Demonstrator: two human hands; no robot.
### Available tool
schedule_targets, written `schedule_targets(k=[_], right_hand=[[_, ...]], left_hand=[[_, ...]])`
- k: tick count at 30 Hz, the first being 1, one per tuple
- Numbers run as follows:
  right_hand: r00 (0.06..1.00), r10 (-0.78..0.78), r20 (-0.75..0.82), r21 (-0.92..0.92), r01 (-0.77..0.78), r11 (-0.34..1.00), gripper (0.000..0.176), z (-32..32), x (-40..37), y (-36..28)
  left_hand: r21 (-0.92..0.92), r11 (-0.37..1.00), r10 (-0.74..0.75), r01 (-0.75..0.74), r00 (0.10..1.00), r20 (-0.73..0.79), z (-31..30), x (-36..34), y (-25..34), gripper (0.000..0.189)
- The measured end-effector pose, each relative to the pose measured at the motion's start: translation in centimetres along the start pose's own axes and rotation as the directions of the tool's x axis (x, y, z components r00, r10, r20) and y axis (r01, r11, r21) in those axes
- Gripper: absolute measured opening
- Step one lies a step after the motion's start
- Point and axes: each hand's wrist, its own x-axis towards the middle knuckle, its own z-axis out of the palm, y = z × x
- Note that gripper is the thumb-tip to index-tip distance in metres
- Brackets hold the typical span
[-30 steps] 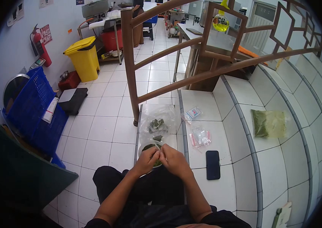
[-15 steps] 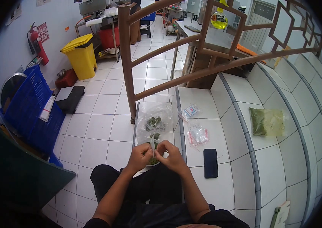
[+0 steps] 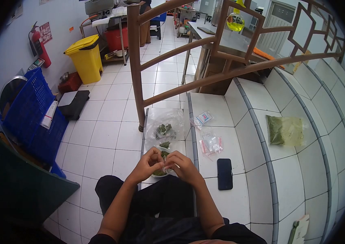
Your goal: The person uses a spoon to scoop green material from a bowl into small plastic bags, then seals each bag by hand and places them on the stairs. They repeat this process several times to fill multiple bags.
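Close together over a round white container (image 3: 161, 175), my left hand (image 3: 144, 166) and my right hand (image 3: 183, 167) both pinch a small clear plastic bag (image 3: 165, 161). My fingers cover much of the bag. Green crumbled material shows inside the container beneath them. Just beyond my hands, dark green leafy clumps (image 3: 164, 144) lie near a larger clear plastic bag (image 3: 153, 118) with more green leafy pieces in it. To the right of my right hand, small clear bags with red edges (image 3: 212, 143) rest on the tiled step.
A black phone (image 3: 225, 175) and a small labelled packet (image 3: 203, 118) lie on the step at right. Higher up sits a bag of green powder (image 3: 284, 130). A brown metal railing (image 3: 135, 65) stands ahead. Blue crates (image 3: 32, 110) and a yellow bin (image 3: 87, 61) are at left.
My left hand has shifted slightly left and up, its fingers now more raised. My right hand's fingers have curled over toward the small bag. Both hands stay above the container.
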Motion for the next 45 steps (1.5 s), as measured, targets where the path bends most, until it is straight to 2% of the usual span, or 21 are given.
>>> schedule_targets(k=[4,6,7,9,12,14,16,17,19,22,23,25,26,27,29,31,35,39,41,43,45], right_hand=[[0.997,0.075,-0.006,0.149,-0.074,0.986,0.014,-0.5,-0.2,0.3],[0.998,0.065,0.009,0.165,-0.065,0.984,0.013,-0.8,-0.2,0.2],[0.998,0.052,0.024,0.182,-0.056,0.982,0.012,-0.8,-0.2,0.1],[0.989,0.111,0.093,0.200,-0.128,0.971,0.010,-0.7,-0.4,0.3],[0.970,0.153,0.189,0.203,-0.191,0.960,0.014,-0.6,-0.5,0.6],[0.967,0.135,0.217,0.199,-0.180,0.963,0.018,0.2,-0.5,0.9],[0.942,0.244,0.232,0.553,-0.333,0.763,0.023,1.8,-0.6,1.8],[0.941,0.247,0.231,0.553,-0.336,0.763,0.023,2.3,-0.7,2.7],[0.977,0.150,0.151,0.410,-0.200,0.890,0.023,3.0,-0.8,4.2],[0.981,0.163,0.109,0.249,-0.186,0.950,0.018,2.2,-1.3,5.1],[0.980,0.163,0.113,0.250,-0.187,0.950,0.018,2.1,-1.4,5.0],[0.896,0.444,0.012,0.370,-0.416,0.831,0.016,1.7,-1.3,4.8],[0.872,0.479,-0.097,0.215,-0.452,0.866,0.014,1.3,-1.2,4.9],[0.874,0.476,-0.100,0.213,-0.449,0.868,0.014,1.2,-1.7,6.4],[0.950,0.272,-0.152,-0.288,-0.305,0.908,0.024,2.0,-4.1,11.2],[0.963,0.252,-0.099,-0.367,-0.271,0.890,0.027,3.3,-5.6,13.0],[0.959,0.281,-0.028,-0.611,-0.240,0.755,0.032,5.9,-6.9,13.4],[0.897,0.440,0.042,-0.583,-0.336,0.740,0.036,5.6,-6.7,13.4],[0.778,0.626,0.045,-0.426,-0.552,0.717,0.036,5.3,-6.9,14.2],[0.798,0.602,-0.002,-0.357,-0.563,0.745,0.034,5.6,-7.6,16.0],[0.759,0.649,0.051,-0.260,-0.618,0.742,0.029,5.0,-6.8,14.8]], left_hand=[[0.146,0.983,0.101,-0.109,0.993,0.062,-0.3,-0.1,0.1,0.018],[0.203,0.943,0.221,-0.263,0.953,0.207,-0.8,0.0,0.3,0.017],[0.202,0.944,0.221,-0.262,0.954,0.205,-1.1,0.0,0.4,0.017],[0.477,0.830,0.194,-0.288,0.952,0.237,-1.6,0.1,0.7,0.022],[0.587,0.779,0.099,-0.222,0.967,0.234,-3.5,0.0,1.2,0.028],[0.536,0.817,0.093,-0.214,0.965,0.244,-3.5,0.1,1.5,0.029],[0.481,0.852,0.087,-0.206,0.963,0.257,-3.0,-0.3,2.1,0.030],[0.425,0.873,0.126,-0.238,0.953,0.275,-2.3,-0.6,2.5,0.029],[0.366,0.891,0.163,-0.268,0.943,0.291,-2.1,-0.6,2.2,0.028],[0.353,0.913,0.114,-0.206,0.958,0.265,-3.9,0.0,-0.1,0.025],[0.365,0.926,0.035,-0.101,0.983,0.183,-4.7,0.1,-0.5,0.024],[0.371,0.929,-0.036,-0.006,0.994,0.106,-5.9,0.1,-0.2,0.024],[0.367,0.930,-0.010,-0.002,0.999,0.032,-6.5,0.1,0.0,0.023],[0.361,0.933,0.015,0.003,0.999,-0.045,-7.1,0.0,0.1,0.023],[0.467,0.883,-0.007,0.048,0.996,-0.089,-8.0,-0.1,-0.4,0.022],[0.622,0.771,-0.092,0.140,0.990,-0.109,-8.0,-0.2,-0.2,0.022],[0.657,0.737,-0.138,0.158,0.987,-0.082,-7.2,-0.3,-0.7,0.025],[0.724,0.682,-0.168,0.102,0.986,0.020,-8.1,0.0,-2.1,0.014],[0.767,0.632,-0.237,0.111,0.970,0.056,-8.9,0.2,-3.2,0.012],[0.789,0.614,-0.138,0.011,0.986,0.093,-9.9,0.2,-5.3,0.011],[0.781,0.623,-0.155,0.051,0.986,0.060,-9.1,-0.1,-3.7,0.011]])
